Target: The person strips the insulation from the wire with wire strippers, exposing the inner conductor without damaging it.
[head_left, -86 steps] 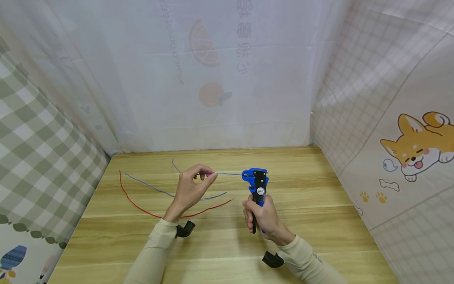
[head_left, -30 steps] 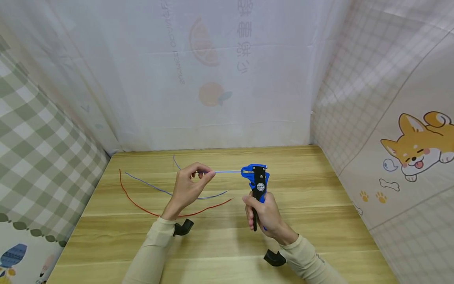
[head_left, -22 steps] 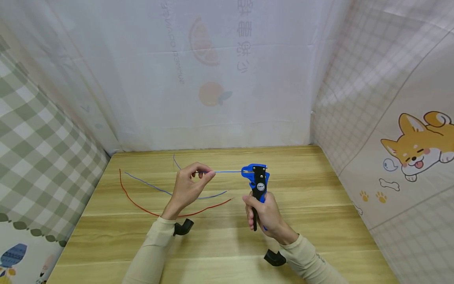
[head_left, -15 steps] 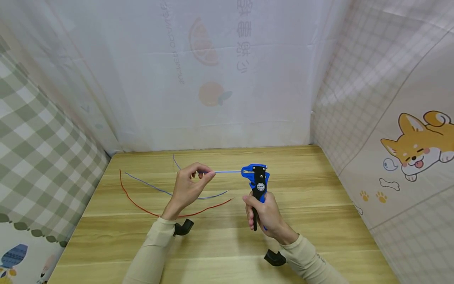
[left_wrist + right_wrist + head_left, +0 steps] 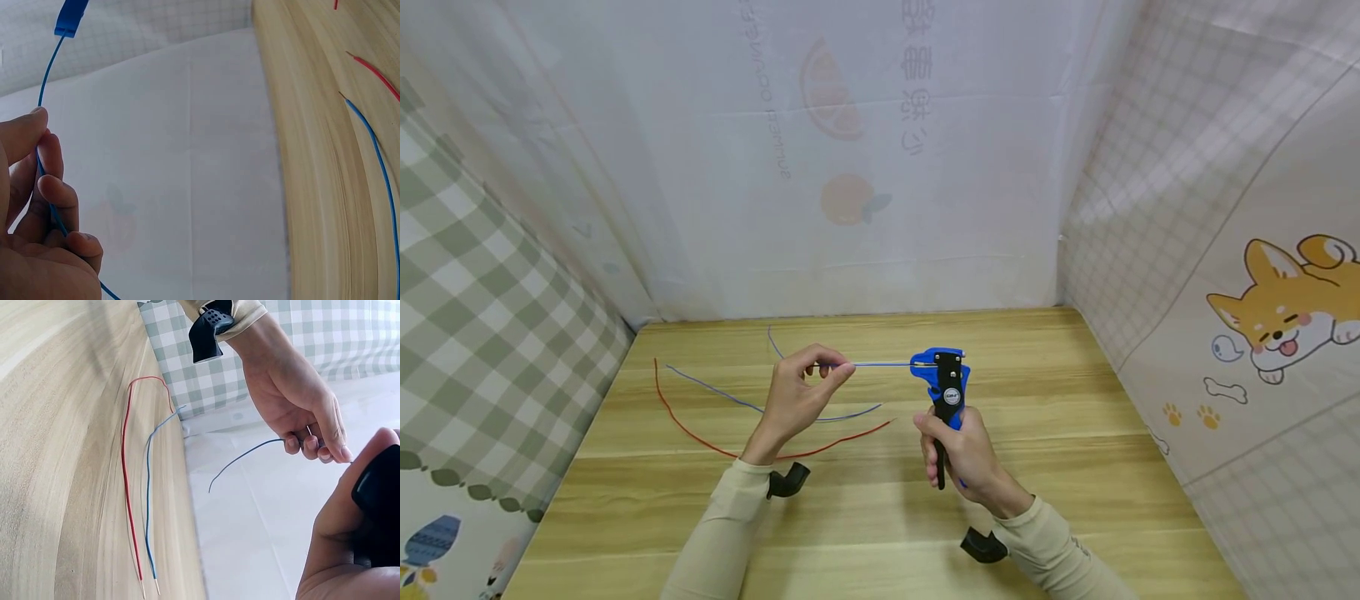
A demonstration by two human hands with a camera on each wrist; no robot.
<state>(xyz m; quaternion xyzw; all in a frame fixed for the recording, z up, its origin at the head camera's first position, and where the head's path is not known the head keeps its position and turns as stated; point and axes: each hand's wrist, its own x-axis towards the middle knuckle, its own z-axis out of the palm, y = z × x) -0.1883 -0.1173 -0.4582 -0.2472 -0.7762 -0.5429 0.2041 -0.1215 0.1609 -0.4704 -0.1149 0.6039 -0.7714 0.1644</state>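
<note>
My left hand (image 5: 801, 398) pinches a blue wire (image 5: 883, 364) between thumb and fingers, with the wire's tail sticking out behind the hand. The wire runs straight to the right, and its far end sits in the mouth of a blue and black wire stripper (image 5: 949, 387). My right hand (image 5: 964, 454) grips the stripper's handles and holds it upright. In the left wrist view the blue nose of the stripper (image 5: 72, 19) shows at the wire's end. How tightly the tool's mouth closes on the wire is too small to tell.
On the wooden table (image 5: 1075, 433) lie a red wire (image 5: 692, 435) and a second blue wire (image 5: 715, 390), partly behind my left arm. In the right wrist view, bare ends show on the red wire (image 5: 128, 487) and blue wire (image 5: 148, 500). Cloth walls (image 5: 970, 233) enclose the table.
Since the oldest frame the stripper and both hands have shifted slightly, the stripper's head a little farther from me. Over the last second almost nothing has moved.
</note>
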